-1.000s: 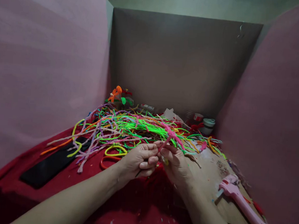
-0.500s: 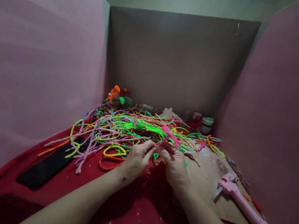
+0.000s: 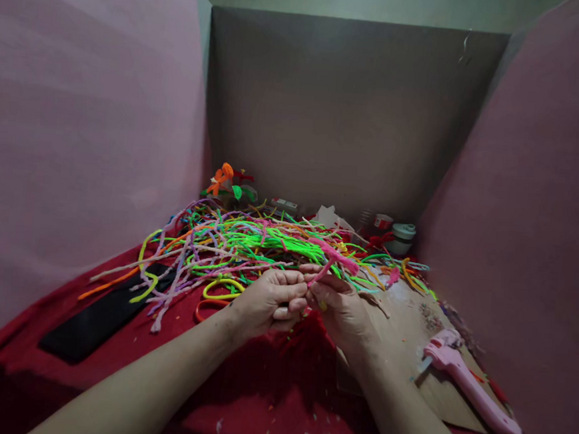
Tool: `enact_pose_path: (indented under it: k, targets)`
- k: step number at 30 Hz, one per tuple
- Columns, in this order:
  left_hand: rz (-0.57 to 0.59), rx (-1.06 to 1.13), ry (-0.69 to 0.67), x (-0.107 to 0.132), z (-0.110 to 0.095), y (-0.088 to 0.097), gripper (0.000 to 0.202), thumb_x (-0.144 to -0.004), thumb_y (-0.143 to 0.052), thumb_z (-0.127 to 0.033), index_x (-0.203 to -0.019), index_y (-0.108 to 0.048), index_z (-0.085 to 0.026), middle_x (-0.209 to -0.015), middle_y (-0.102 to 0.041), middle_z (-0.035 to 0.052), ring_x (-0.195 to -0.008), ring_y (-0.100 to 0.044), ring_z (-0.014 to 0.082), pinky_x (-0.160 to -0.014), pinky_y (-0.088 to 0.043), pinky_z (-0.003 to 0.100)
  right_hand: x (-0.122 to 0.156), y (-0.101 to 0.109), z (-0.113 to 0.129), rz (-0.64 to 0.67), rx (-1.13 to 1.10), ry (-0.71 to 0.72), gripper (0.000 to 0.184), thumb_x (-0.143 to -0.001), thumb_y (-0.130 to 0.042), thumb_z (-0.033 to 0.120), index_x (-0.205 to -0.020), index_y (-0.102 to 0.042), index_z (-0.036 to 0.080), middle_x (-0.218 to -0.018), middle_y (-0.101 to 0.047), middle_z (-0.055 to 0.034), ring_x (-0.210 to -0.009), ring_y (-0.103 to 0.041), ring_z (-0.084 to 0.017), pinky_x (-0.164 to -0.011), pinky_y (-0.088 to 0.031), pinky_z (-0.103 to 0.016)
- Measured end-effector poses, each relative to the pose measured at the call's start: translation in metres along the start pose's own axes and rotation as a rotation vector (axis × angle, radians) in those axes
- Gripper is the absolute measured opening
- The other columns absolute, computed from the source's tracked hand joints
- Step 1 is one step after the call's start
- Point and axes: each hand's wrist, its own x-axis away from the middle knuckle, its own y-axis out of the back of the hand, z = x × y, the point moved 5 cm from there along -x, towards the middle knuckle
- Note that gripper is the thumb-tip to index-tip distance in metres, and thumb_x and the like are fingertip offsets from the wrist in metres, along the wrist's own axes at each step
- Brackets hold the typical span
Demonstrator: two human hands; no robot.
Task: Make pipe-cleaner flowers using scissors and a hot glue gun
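Observation:
Between my two hands is a pink pipe cleaner piece (image 3: 321,273), whose fuzzy pink top (image 3: 340,256) sticks up and away from me. My left hand (image 3: 275,299) pinches its lower end, fingers curled. Close against it, my right hand (image 3: 337,308) grips the same piece with thumb and fingers; a small yellow bit shows by the thumb. Behind my hands lies a heaped pile of pipe cleaners (image 3: 267,242) in green, lilac, orange and other colours. Scissors (image 3: 224,288) with yellow and red handles rest left of my left hand, partly hidden by it.
On the right a pink glue gun (image 3: 471,385) lies on a brown board (image 3: 408,360). A black flat object (image 3: 91,322) is at the left on the red cloth (image 3: 275,403). At the back stand an orange pipe-cleaner flower (image 3: 221,178) and a pale lidded jar (image 3: 402,239). Pink walls rise on both sides.
The pink piece has tilted, its fuzzy top now lying flatter and its stem more upright. My left fingers have turned and curled, and my right fingers have spread a little behind the stem.

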Motion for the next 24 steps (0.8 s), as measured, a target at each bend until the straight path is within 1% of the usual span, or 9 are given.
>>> enact_pose_path:
  k: [2, 4, 6, 8, 11, 13, 14, 20, 24]
  targets:
    - [-0.058, -0.169, -0.098, -0.001, -0.007, 0.002, 0.021, -0.078, -0.056, -0.034, -0.072, -0.054, -0.014, -0.054, -0.050, -0.0039, -0.035, -0.038, 0.0026, -0.037, -0.031, 0.016, 0.000, 0.001, 0.008, -0.042, 0.014, 0.040, 0.015, -0.053, -0.077, 0.017, -0.067, -0.072, 0.020, -0.068, -0.066, 0.0006, -0.055, -0.051, -0.010, -0.053, -0.040, -0.024]
    - [-0.168, -0.365, -0.229, -0.001, -0.016, 0.008, 0.019, -0.079, -0.053, -0.033, -0.079, -0.057, -0.015, -0.065, -0.058, -0.0002, -0.051, -0.054, 0.0080, -0.051, -0.043, 0.020, -0.001, 0.007, 0.021, -0.097, 0.023, 0.082, 0.013, -0.054, -0.076, 0.019, -0.066, -0.071, 0.020, -0.075, -0.068, 0.0001, -0.057, -0.051, -0.010, -0.048, -0.038, -0.023]
    - [-0.294, -0.501, -0.297, -0.002, -0.020, 0.016, 0.018, -0.080, -0.051, -0.030, -0.088, -0.058, -0.016, -0.069, -0.059, -0.0004, -0.058, -0.055, 0.0101, -0.058, -0.045, 0.022, -0.003, 0.014, 0.036, -0.135, 0.005, 0.118, 0.011, -0.056, -0.075, 0.021, -0.066, -0.070, 0.021, -0.081, -0.068, 0.0004, -0.059, -0.051, -0.010, -0.046, -0.036, -0.022]
    - [-0.346, -0.642, -0.294, -0.006, -0.019, 0.022, 0.017, -0.080, -0.049, -0.028, -0.088, -0.058, -0.016, -0.069, -0.059, -0.0005, -0.057, -0.054, 0.0107, -0.056, -0.044, 0.023, -0.005, 0.020, 0.049, -0.123, -0.046, 0.137, 0.010, -0.058, -0.074, 0.023, -0.067, -0.069, 0.022, -0.079, -0.067, 0.0019, -0.059, -0.050, -0.009, -0.047, -0.036, -0.022]
    - [-0.262, -1.101, -0.315, -0.019, -0.017, 0.017, 0.014, -0.080, -0.048, -0.023, -0.082, -0.061, -0.017, -0.075, -0.063, 0.0022, -0.066, -0.056, 0.0133, -0.064, -0.044, 0.024, -0.005, 0.027, 0.063, -0.095, -0.117, 0.156, 0.009, -0.061, -0.072, 0.026, -0.068, -0.067, 0.024, -0.080, -0.066, 0.0035, -0.064, -0.053, -0.011, -0.048, -0.035, -0.022]
    - [-0.168, -1.427, -0.295, -0.030, -0.011, 0.009, 0.017, -0.081, -0.046, -0.022, -0.078, -0.063, -0.019, -0.079, -0.064, 0.0041, -0.075, -0.058, 0.0156, -0.070, -0.043, 0.025, -0.004, 0.029, 0.067, -0.087, -0.137, 0.157, 0.010, -0.062, -0.072, 0.028, -0.069, -0.066, 0.024, -0.084, -0.067, 0.0034, -0.068, -0.056, -0.012, -0.050, -0.036, -0.023]
    - [-0.140, -1.529, -0.270, -0.036, -0.008, 0.006, 0.018, -0.081, -0.046, -0.021, -0.077, -0.063, -0.019, -0.081, -0.065, 0.0051, -0.077, -0.058, 0.0168, -0.071, -0.042, 0.026, -0.003, 0.029, 0.068, -0.080, -0.141, 0.157, 0.010, -0.062, -0.072, 0.028, -0.069, -0.066, 0.024, -0.084, -0.067, 0.0035, -0.069, -0.056, -0.012, -0.051, -0.037, -0.023]
    - [-0.156, -1.724, -0.077, -0.059, 0.008, -0.003, 0.015, -0.071, -0.051, -0.015, -0.071, -0.066, -0.019, -0.075, -0.065, 0.0099, -0.072, -0.061, 0.0227, -0.063, -0.042, 0.030, -0.003, 0.032, 0.062, -0.042, -0.161, 0.151, 0.008, -0.062, -0.071, 0.025, -0.069, -0.066, 0.024, -0.082, -0.067, 0.0037, -0.071, -0.056, -0.013, -0.056, -0.040, -0.024]
    - [-0.161, -1.757, 0.001, -0.065, 0.011, -0.001, 0.022, -0.075, -0.046, -0.020, -0.067, -0.066, -0.020, -0.071, -0.066, 0.0093, -0.072, -0.062, 0.0228, -0.065, -0.043, 0.030, -0.005, 0.034, 0.059, -0.019, -0.167, 0.158, 0.008, -0.062, -0.070, 0.024, -0.070, -0.067, 0.022, -0.082, -0.067, 0.0015, -0.068, -0.055, -0.012, -0.049, -0.037, -0.022]
